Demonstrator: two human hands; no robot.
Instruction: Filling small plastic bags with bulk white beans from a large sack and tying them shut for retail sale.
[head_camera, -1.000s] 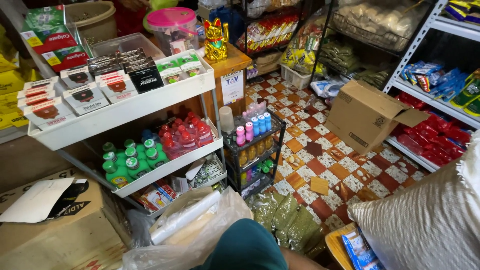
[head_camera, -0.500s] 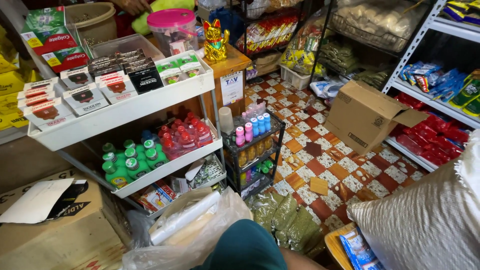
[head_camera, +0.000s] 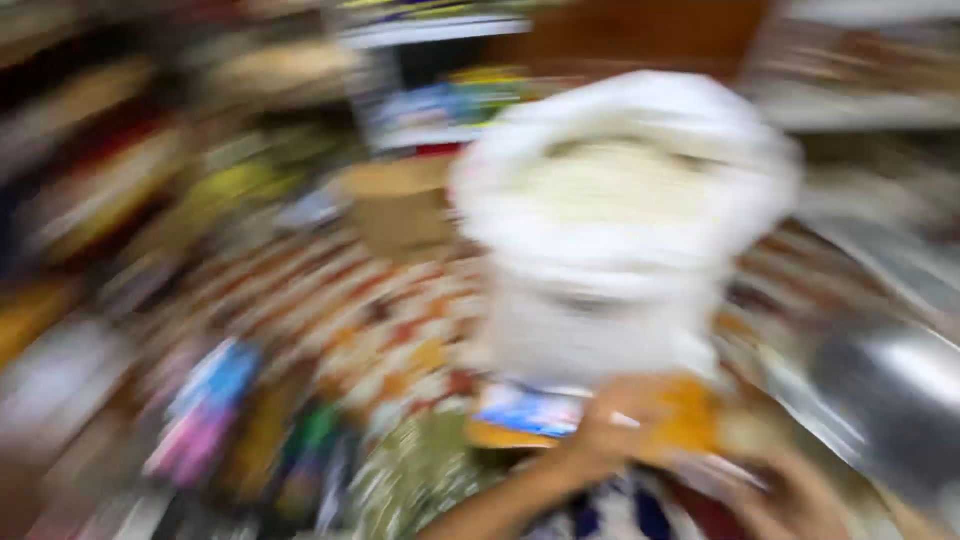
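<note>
The whole view is smeared by fast motion. A big white sack (head_camera: 620, 250) stands open in the middle, with pale contents showing at its mouth. Just below it my left hand (head_camera: 612, 432) reaches in from the bottom and lies against an orange box (head_camera: 690, 420) holding blue packets (head_camera: 525, 410). My right hand (head_camera: 795, 500) is lower right, close to the same box. The blur hides the fingers of both hands, so I cannot tell whether either one grips anything.
A brown cardboard box (head_camera: 400, 205) sits on the red and white tiled floor (head_camera: 330, 300) left of the sack. Shelves of coloured goods (head_camera: 120, 190) line the left, and a shiny metal vessel (head_camera: 890, 390) is at the right.
The view has swung sharply to the right, from the display racks to the white sack. Both hands have come into sight at the orange box below it.
</note>
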